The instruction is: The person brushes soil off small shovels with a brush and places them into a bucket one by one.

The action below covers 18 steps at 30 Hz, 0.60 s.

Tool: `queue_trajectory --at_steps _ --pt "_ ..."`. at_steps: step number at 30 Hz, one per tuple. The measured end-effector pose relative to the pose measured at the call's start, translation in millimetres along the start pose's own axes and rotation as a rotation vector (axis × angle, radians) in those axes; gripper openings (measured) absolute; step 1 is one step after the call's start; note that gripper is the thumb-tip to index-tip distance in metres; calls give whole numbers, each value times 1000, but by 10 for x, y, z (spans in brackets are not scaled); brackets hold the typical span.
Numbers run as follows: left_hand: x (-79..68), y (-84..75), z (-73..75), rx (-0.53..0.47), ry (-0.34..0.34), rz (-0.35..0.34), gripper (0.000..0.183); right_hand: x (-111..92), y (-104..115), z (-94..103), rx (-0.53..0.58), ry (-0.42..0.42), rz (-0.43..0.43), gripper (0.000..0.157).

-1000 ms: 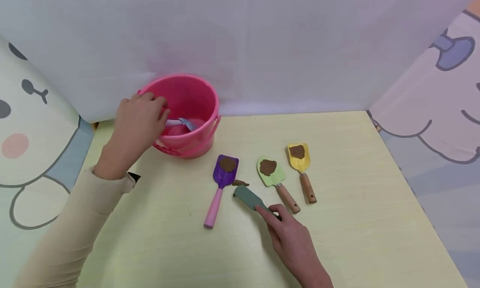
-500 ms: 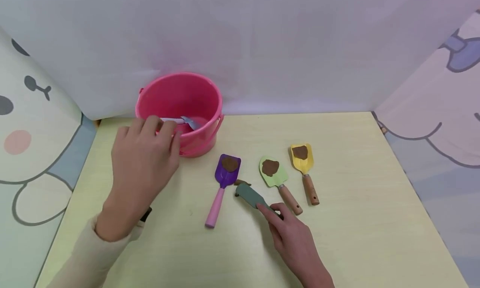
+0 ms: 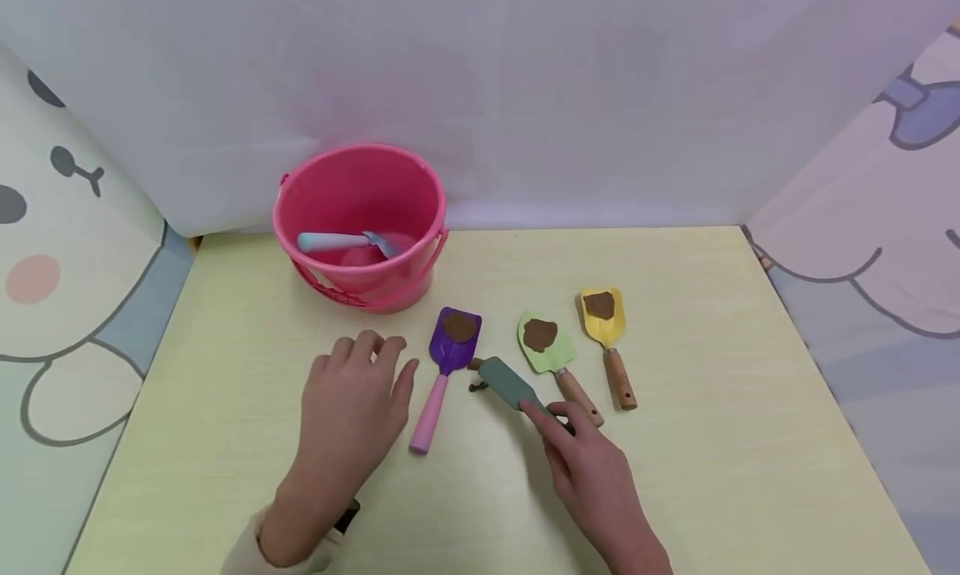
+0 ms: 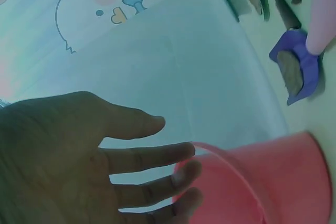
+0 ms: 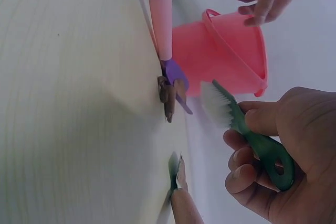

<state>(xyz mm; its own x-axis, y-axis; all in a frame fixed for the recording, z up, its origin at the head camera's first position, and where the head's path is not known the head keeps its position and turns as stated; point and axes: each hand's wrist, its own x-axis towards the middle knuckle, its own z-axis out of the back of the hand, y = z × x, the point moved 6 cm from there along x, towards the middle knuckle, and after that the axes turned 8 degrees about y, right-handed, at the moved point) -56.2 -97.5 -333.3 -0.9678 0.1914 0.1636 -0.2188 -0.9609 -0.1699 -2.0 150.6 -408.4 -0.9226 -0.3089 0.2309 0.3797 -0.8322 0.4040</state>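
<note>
My right hand (image 3: 596, 479) grips a small green brush (image 3: 506, 381), its white bristles (image 5: 215, 103) clear in the right wrist view. The brush head hovers over small brown pieces (image 3: 477, 387) beside a purple shovel (image 3: 450, 358) with a pink handle. That shovel's blade carries a brown patch (image 3: 459, 327). Left of the shovel, my left hand (image 3: 348, 412) is raised with nothing in it; its fingers are relaxed and spread in the left wrist view. Behind it stands a pink bucket (image 3: 397, 287), in which a small tool (image 3: 333, 242) with a pale blue handle lies.
Right of the brush lie a light green trowel (image 3: 558, 360) and a yellow shovel (image 3: 611, 329), both wooden-handled and bearing brown patches. A white sheet (image 3: 600, 100) hangs behind the table (image 3: 697, 442), with cartoon-printed panels at both sides.
My left hand has come from the bucket's rim down and to the right, near the purple shovel; the tool's handle in the bucket now shows. The brush has shifted slightly up and right.
</note>
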Motion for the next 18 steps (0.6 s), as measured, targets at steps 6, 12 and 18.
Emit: queue_trajectory --at_steps 6,12,18 --pt "-71 -48 -416 -47 143 77 40 11 -26 38 2 -35 22 63" --pt "-105 -101 -777 -52 224 125 50 15 -39 49 13 -48 28 60" --pt "-155 -170 -1004 -53 267 150 56 14 -36 41 24 -43 16 59"
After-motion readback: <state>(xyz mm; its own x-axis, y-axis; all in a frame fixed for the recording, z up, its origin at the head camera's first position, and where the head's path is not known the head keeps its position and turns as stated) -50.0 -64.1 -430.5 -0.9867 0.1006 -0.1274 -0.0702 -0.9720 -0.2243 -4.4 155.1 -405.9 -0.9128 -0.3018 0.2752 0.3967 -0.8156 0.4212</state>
